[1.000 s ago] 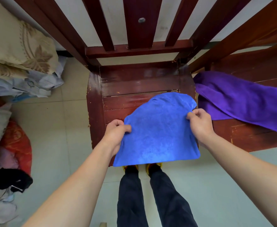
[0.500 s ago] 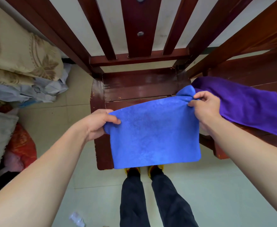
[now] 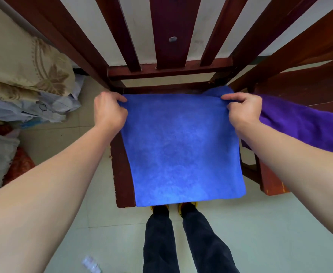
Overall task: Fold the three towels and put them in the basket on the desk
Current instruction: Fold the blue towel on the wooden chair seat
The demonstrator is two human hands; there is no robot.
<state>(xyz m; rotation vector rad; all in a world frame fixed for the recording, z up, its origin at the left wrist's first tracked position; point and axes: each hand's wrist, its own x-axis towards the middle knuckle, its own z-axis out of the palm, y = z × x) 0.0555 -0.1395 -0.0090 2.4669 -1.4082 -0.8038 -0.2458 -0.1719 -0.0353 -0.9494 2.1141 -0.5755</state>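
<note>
A blue towel (image 3: 181, 150) hangs spread flat in front of me, held by its top corners over the dark red wooden chair (image 3: 122, 174). My left hand (image 3: 110, 113) pinches the top left corner and my right hand (image 3: 242, 111) pinches the top right corner. The towel's lower edge hangs near the chair's front edge, above my feet. A purple towel (image 3: 307, 129) lies unfolded on the wooden seat to the right, partly behind my right forearm. No basket, desk or third towel is in view.
The chair's slatted back (image 3: 169, 36) rises just beyond the towel. Folded bedding and bags (image 3: 23, 75) are piled on the floor at the left. A crumpled plastic bottle (image 3: 91, 265) lies on the tiled floor by my legs.
Both hands have lifted the blue towel's top edge up and away from me, pulling it taut and wider. My left hand moved up to the chair's back corner.
</note>
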